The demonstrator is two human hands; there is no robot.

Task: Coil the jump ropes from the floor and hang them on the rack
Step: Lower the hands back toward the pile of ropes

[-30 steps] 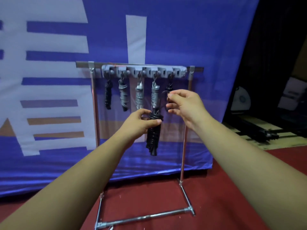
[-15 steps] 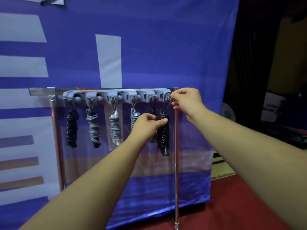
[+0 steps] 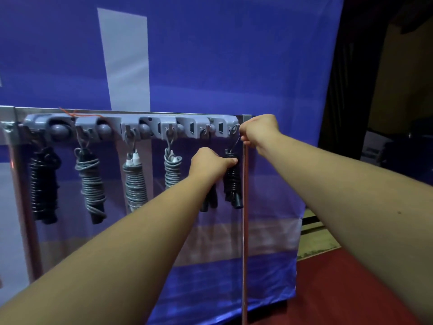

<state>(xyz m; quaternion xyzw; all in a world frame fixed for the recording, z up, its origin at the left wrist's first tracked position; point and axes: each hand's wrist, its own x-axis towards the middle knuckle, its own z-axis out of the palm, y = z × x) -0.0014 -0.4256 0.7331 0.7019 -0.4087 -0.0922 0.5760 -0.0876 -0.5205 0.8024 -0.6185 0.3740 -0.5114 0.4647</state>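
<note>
A metal rack (image 3: 244, 207) carries a grey hook strip (image 3: 131, 127) along its top bar. A coiled black jump rope (image 3: 232, 184) hangs below the strip's rightmost hook. My left hand (image 3: 208, 164) grips the top of this coil. My right hand (image 3: 257, 132) pinches the coil's thin loop up at that hook. Several other coiled ropes hang from hooks to the left: a black one (image 3: 43, 184) at the far left, grey ones (image 3: 91, 181) in the middle, and another black one (image 3: 208, 200) partly hidden behind my left forearm.
A blue and white banner (image 3: 187, 55) hangs right behind the rack. Red floor (image 3: 328, 289) shows at lower right. Dark equipment (image 3: 386, 148) and wooden boards (image 3: 316, 238) lie to the right past the banner's edge.
Both hands carried the black coil up and right to the rack's last hook. The view has closed in on the rack, and the right hand now holds the loop at the hook.
</note>
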